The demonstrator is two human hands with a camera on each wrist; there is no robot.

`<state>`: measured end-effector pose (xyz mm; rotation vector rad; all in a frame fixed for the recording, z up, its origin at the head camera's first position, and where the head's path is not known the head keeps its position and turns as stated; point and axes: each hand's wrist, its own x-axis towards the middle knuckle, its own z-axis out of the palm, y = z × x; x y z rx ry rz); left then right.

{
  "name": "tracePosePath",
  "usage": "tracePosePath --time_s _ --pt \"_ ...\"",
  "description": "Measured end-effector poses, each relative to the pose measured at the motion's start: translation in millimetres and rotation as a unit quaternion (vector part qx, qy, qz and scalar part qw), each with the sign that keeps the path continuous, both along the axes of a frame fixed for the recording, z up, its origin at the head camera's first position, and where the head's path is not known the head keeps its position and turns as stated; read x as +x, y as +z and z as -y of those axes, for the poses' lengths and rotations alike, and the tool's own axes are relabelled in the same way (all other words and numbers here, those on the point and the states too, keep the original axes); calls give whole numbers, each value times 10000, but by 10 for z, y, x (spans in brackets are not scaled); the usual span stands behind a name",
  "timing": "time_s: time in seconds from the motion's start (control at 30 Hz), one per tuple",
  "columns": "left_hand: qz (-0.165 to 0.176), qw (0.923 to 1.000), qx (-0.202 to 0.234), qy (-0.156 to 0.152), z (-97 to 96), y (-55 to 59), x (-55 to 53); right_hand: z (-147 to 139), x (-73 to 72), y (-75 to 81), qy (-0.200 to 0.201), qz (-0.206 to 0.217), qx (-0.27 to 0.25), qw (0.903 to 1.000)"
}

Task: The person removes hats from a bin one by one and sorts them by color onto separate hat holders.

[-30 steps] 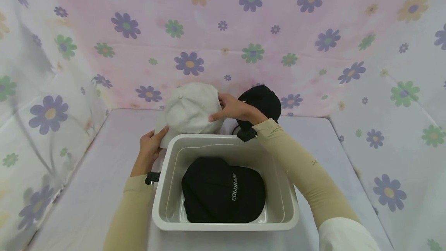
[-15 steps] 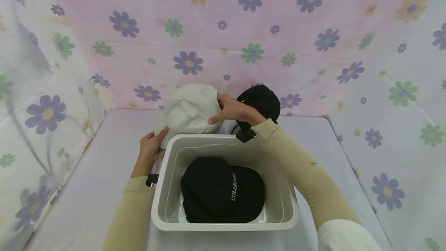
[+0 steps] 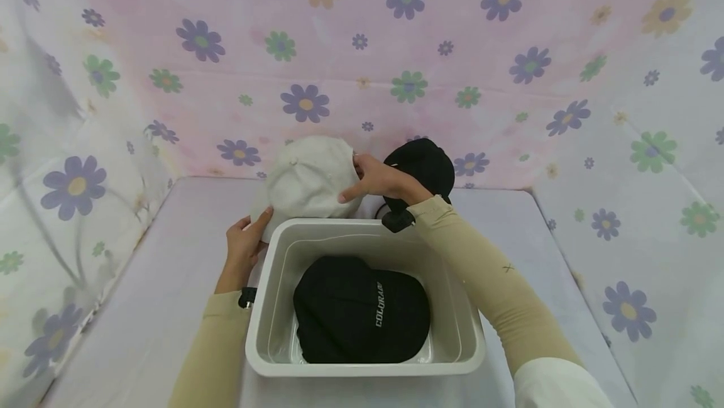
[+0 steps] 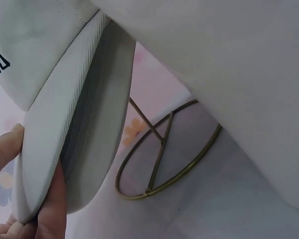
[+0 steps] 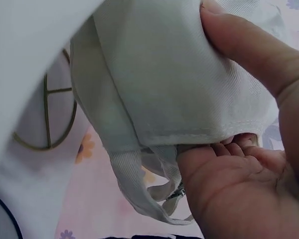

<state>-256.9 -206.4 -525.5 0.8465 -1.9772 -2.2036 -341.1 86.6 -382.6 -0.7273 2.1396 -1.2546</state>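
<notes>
A white baseball cap [image 3: 311, 175] sits behind the bin, its brim toward the left. In the left wrist view a second brim [image 4: 102, 134] shows just under the upper brim [image 4: 57, 119], so two caps seem stacked. My left hand [image 3: 244, 241] pinches the upper brim, thumb on top and fingers beneath. At the back of the cap my right hand [image 3: 381, 178] grips the crown's edge, thumb outside and fingers tucked under the hem. Loose back straps [image 5: 139, 194] hang beside it. Under the caps stands a brass-coloured wire stand [image 4: 162, 142], mostly hidden in the head view.
A white plastic bin [image 3: 364, 369] stands in front of the caps. Inside lies a black cap [image 3: 351, 310] with COLORADO lettering. Another black cap [image 3: 424, 166] is perched behind my right wrist. Flowered cloth [image 3: 362, 81] walls the table [image 3: 153, 282] at back and sides.
</notes>
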Motion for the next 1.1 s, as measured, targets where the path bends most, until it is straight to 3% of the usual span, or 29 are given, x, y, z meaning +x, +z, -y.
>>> tracePosePath --time_s 0.13,0.37,0.5,0.57,0.67,0.73,0.83,0.93,1.1 --pt "62 9999 -1 -151 22 -1 62 -13 23 -11 -146 79 -205 9997" --pt "103 9949 331 -947 129 -24 231 -3 105 19 -450 -161 -172 9987" --pt "134 9890 -96 -1468 209 4 380 19 180 88 -417 -293 -75 9987" --pt "184 9795 -573 -1922 248 50 467 19 228 146 -363 -401 111 9985" --pt "290 9554 -1342 -2613 299 153 593 1 316 257 -156 -739 596 9954" --pt "312 9411 -1677 -2920 333 241 665 -20 401 343 62 -1055 1020 9892" --pt "203 9288 -2031 -3093 376 381 755 -48 559 462 361 -1639 1500 9743" --pt "-32 9223 -2277 -3124 408 522 836 -72 754 558 471 -2022 1757 9623" --pt "-408 9081 -2730 -3148 405 745 950 -73 1088 653 455 -2091 2143 9530"
